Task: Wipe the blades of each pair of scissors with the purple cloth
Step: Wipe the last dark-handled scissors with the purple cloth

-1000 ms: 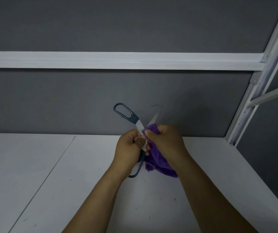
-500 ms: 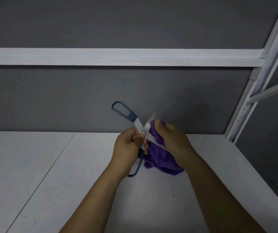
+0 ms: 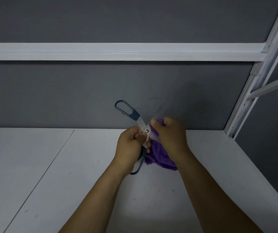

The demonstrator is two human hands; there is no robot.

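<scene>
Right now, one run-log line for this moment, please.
left hand: grips open scissors near pivot | right hand: pinches purple cloth against blade | over white table

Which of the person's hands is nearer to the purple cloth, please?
Right. The right hand grips the purple cloth itself, while the left hand holds the scissors close beside it, on its left.

One view only, worn on the person's head: it looked forward and down along both forearms onto the white table [image 3: 67, 165], close in. The left hand [image 3: 130, 145] and right hand [image 3: 170, 135] sat near centre frame. It faced the grey back wall [image 3: 67, 91] squarely; a white rail [image 3: 118, 51] crossed the top and a white upright [image 3: 244, 106] leaned in at right.
</scene>
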